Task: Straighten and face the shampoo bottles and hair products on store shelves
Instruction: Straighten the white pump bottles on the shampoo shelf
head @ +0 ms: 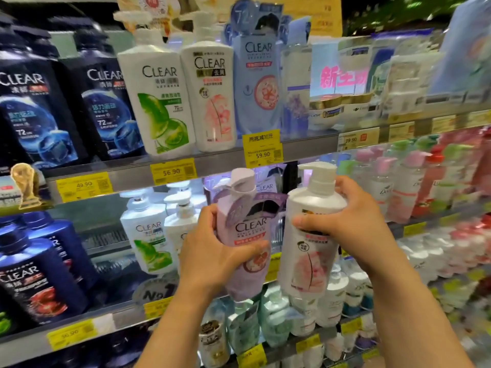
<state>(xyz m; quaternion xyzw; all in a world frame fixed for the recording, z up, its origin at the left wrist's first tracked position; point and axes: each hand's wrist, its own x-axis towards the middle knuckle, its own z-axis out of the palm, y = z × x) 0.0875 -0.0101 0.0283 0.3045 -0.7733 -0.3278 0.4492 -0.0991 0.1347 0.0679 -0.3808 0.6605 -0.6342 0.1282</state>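
Two upright pump bottles: lilac bottle (245,251), white bottle (310,245).

At frame centre, the left hand (212,251) holds a lilac plastic pump bottle (245,235) just left of the white plastic pump bottle (310,235) in the right hand (345,221), both before the middle metal shelf (125,309). Yellow paper price tags (172,171) line the shelf edge above them.

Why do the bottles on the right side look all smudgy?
In the head view, the right-side bottles are smeared with blur, while the lilac bottle in the left hand and the white pump bottle in the right hand look sharp; the wide lens bends the shelf edges.
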